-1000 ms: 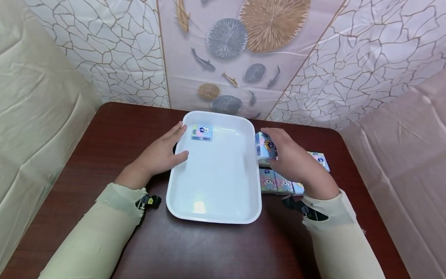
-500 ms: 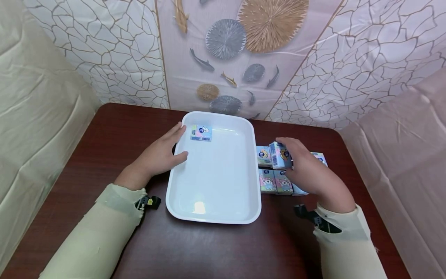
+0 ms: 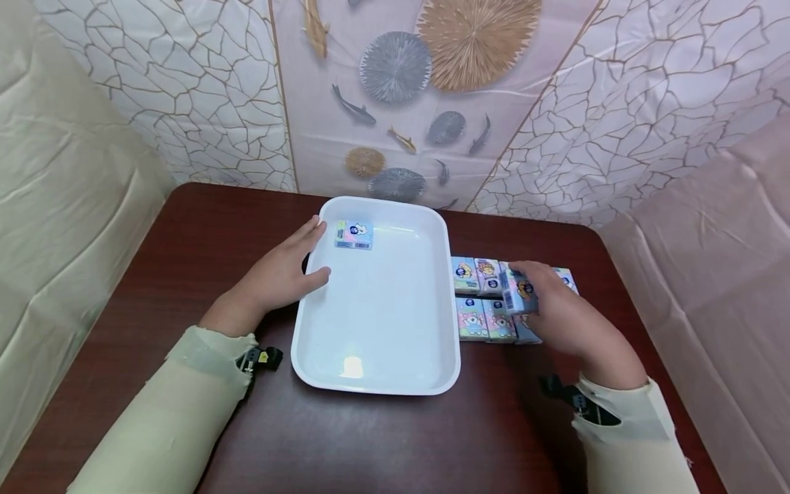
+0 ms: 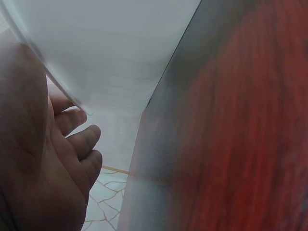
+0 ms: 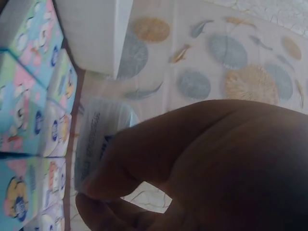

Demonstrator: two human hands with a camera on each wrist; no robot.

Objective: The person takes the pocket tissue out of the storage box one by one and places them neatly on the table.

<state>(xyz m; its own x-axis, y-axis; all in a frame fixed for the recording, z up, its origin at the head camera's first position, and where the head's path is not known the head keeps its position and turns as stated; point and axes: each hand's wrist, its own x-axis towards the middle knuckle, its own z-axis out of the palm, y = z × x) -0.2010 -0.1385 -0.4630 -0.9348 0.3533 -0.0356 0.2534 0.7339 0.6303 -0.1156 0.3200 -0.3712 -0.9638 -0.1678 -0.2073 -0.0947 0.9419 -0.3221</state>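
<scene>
My left hand [image 3: 271, 285] rests at the left rim of a white tray [image 3: 376, 315], thumb over the edge and fingers spread. In the left wrist view its loosely bent fingers [image 4: 85, 139] lie beside the tray's outer wall [image 4: 110, 62]. One small printed tissue pack [image 3: 354, 234] lies in the tray's far left corner. Right of the tray, my right hand [image 3: 564, 309] pinches another tissue pack [image 3: 517, 291] between thumb and fingers, tilted above the packs on the table. The right wrist view shows this pack's [image 5: 98, 130] printed side, partly covered by the hand.
Two rows of tissue packs, a far row [image 3: 464, 274] and a near row [image 3: 472, 319], stand against the tray's right side. Another pack [image 3: 566, 278] shows beyond the right hand. The dark wooden table [image 3: 382, 439] ends at a patterned cloth backdrop [image 3: 395, 137].
My right hand has carried the held tissue pack rightward and slightly nearer, uncovering packs of the far row beside the tray. The left hand stays at the tray's rim.
</scene>
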